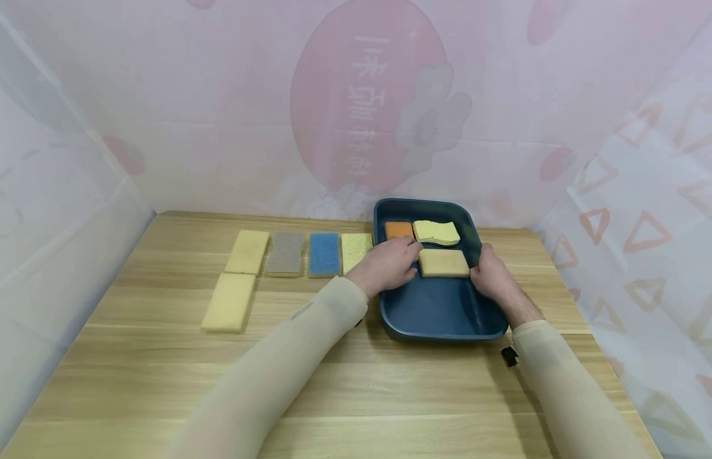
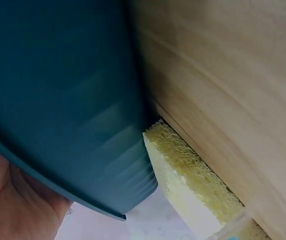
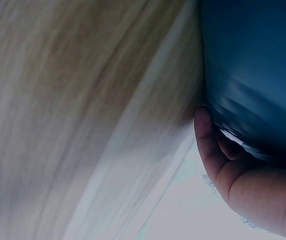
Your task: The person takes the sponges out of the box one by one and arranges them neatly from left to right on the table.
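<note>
A dark blue rectangular basin (image 1: 447, 335) stands on the table. Inside lie an orange sponge (image 1: 398, 229), a wavy pale-yellow sponge (image 1: 437, 233) and a tan sponge (image 1: 444, 263). My left hand (image 1: 388, 263) reaches over the basin's left rim, its fingers beside the tan sponge. The back of that hand hides whatever is under it. In the left wrist view, the palm (image 2: 18, 205) lies over the rim, apart from the outer wall. My right hand (image 1: 493, 274) grips the basin's right side; in the right wrist view a digit (image 3: 210, 142) lies along the outer wall.
Left of the basin runs a row of sponges: a textured yellow one (image 1: 356, 248), a blue one (image 1: 324, 255), a grey one (image 1: 285, 254) and a yellow one (image 1: 248, 252). Another yellow sponge (image 1: 229, 303) lies nearer. Printed cloth walls (image 1: 229, 127) bound the wooden table (image 1: 356, 395).
</note>
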A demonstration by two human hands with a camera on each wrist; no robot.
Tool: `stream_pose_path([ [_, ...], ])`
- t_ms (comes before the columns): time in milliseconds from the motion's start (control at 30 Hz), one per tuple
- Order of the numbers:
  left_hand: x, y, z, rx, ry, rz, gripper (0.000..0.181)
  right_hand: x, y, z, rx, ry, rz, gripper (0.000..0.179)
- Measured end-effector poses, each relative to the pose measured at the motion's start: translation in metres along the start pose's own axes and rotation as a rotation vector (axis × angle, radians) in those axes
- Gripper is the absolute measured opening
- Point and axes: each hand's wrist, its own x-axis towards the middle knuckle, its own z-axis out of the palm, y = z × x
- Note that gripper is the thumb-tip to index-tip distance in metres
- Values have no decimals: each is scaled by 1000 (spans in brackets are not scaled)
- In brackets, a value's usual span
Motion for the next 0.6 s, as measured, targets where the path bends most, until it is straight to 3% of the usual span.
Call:
stream_pose_path([
  [367,15,-2,9,113,-63,-53,59,-1,3,0,13,8,3,76],
  [400,19,-4,14,128,-64,-57,58,0,4,-1,14,3,3,77],
  [600,67,-45,85,123,-67,-48,62,3,8,2,4,2,-1,77],
])
